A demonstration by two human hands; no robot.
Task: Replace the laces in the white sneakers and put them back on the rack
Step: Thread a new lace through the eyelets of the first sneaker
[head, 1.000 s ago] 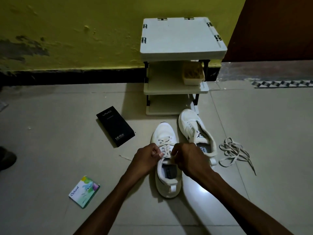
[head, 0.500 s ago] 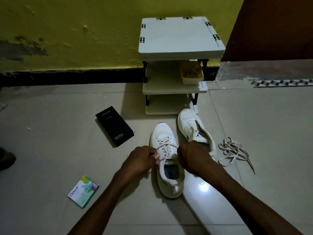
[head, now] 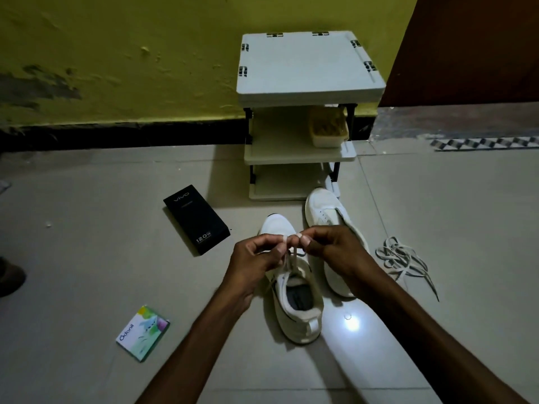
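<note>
A white sneaker [head: 294, 301] stands on the floor with its toe toward the rack [head: 306, 68]. Above its tongue, my left hand [head: 256, 263] and my right hand [head: 335, 255] each pinch an end of its lace [head: 293, 258], fingertips nearly meeting. The lace runs down from my fingers to the eyelets. The second white sneaker [head: 326, 211] lies to the right, partly hidden by my right hand. A loose bundle of laces [head: 402, 260] lies on the floor further right.
The white three-tier rack stands against the yellow wall, with a small tub [head: 328, 128] on its middle shelf. A black box [head: 197, 218] and a green packet [head: 143, 332] lie on the tiles to the left. A dark shoe [head: 10, 277] shows at the left edge.
Both hands have risen from beside the sneaker's tongue and come together above it, lifting the lace ends upward. The sneakers have not moved.
</note>
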